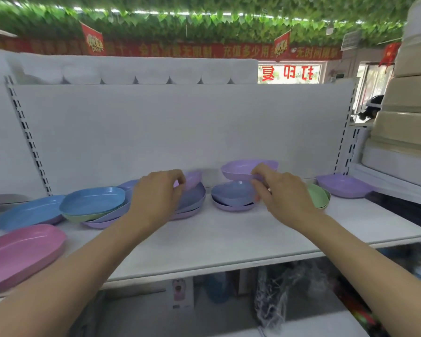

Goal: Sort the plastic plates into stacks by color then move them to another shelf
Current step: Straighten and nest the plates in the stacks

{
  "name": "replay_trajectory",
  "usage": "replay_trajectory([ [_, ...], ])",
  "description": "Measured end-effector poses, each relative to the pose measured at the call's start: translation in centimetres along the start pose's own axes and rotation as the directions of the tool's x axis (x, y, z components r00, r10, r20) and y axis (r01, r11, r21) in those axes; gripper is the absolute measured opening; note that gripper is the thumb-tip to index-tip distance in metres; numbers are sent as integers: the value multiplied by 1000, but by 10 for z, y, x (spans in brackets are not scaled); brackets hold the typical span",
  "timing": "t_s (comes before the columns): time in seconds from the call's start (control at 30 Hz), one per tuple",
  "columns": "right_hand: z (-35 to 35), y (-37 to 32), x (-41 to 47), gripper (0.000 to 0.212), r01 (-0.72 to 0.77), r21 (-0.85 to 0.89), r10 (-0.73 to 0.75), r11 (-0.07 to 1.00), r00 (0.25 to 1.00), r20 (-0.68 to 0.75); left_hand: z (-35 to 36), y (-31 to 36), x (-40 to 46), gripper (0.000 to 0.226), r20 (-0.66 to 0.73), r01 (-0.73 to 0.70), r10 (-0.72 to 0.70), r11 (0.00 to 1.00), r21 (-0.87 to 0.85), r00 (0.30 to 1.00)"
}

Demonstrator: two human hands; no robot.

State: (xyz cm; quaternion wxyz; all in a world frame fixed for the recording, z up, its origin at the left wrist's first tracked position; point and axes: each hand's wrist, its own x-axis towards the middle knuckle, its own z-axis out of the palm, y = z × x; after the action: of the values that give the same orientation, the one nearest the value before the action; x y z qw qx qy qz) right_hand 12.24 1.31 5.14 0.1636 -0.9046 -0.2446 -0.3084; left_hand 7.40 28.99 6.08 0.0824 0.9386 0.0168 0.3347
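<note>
Fingers [259, 171] of my right hand [283, 198] pinch a lilac plastic plate [241, 169] above a stack; my left hand [156, 193] pinches another lilac plate [192, 180].

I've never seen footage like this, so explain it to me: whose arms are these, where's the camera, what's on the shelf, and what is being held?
There is no machine here. The single picture comes from a camera worn on a person's head, looking forward and down, so the two bare arms are that person's own.

They stand at a white shop shelf scattered with plastic plates: blue, green, purple and a pink one at the near left, mostly in mixed piles.

The right hand pinches a purple plate, lifted above a small pile. The left hand grips another, blurred plate over the middle pile.
</note>
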Motion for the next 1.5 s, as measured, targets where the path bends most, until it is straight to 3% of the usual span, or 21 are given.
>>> replay_trajectory([
  [0.07,0,-2,-3,6,-60,227,47,972,997,62,-3,-2,-13,11,-19,10,-10,1000,-5,1000],
  [0.13,-2,-8,-7,10,-155,457,101,876,985,140,-7,-8,-25,7,9,29,-30,999,26,1000],
  [0.23,-5,-20,-12,12,-289,649,187,704,957,223,-12,-12,-40,14,162,127,-109,987,-103,981],
  [0.27,-6,-24,-13,15,-323,691,210,647,946,247,-17,-8,-45,7,224,219,-169,950,-221,960],
  [0.33,-8,-29,-14,19,-365,748,233,554,931,282,-25,2,-53,20,311,437,-326,796,-418,893],
  [0.4,-8,-32,-16,16,-382,782,239,492,923,301,-32,8,-58,33,379,571,-428,646,-506,820],
  [0.47,-8,-33,-19,11,-408,798,234,443,912,336,-38,9,-60,34,417,646,-496,530,-550,762],
  [0.53,-9,-33,-21,13,-435,804,220,405,900,376,-44,6,-63,19,444,684,-533,442,-580,720],
  [0.63,-10,-36,-26,24,-452,802,183,391,892,414,-53,2,-69,7,475,690,-522,371,-622,709],
  [0.8,-9,-50,-34,32,-465,800,83,379,878,471,-75,-5,-97,32,480,675,-481,436,-595,734],
  [0.93,-4,-79,-41,36,-423,786,-23,451,875,484,-97,-24,-134,39,430,669,-514,534,-517,742],
  [1.03,4,-117,-42,26,-383,809,-107,446,874,473,-117,-46,-164,39,350,674,-584,554,-489,733],
  [1.1,11,-149,-43,19,-398,829,-154,393,860,486,-132,-64,-184,38,296,679,-632,533,-505,717],
  [1.17,18,-184,-45,27,-407,837,-201,365,844,498,-152,-84,-206,37,250,680,-661,541,-495,708],
  [1.27,26,-241,-51,30,-360,855,-306,374,822,480,-188,-120,-246,37,207,693,-686,570,-441,697],
  [1.5,44,-419,-84,19,-305,887,-486,346,751,447,-295,-212,-356,37,123,764,-789,524,-377,602],
])
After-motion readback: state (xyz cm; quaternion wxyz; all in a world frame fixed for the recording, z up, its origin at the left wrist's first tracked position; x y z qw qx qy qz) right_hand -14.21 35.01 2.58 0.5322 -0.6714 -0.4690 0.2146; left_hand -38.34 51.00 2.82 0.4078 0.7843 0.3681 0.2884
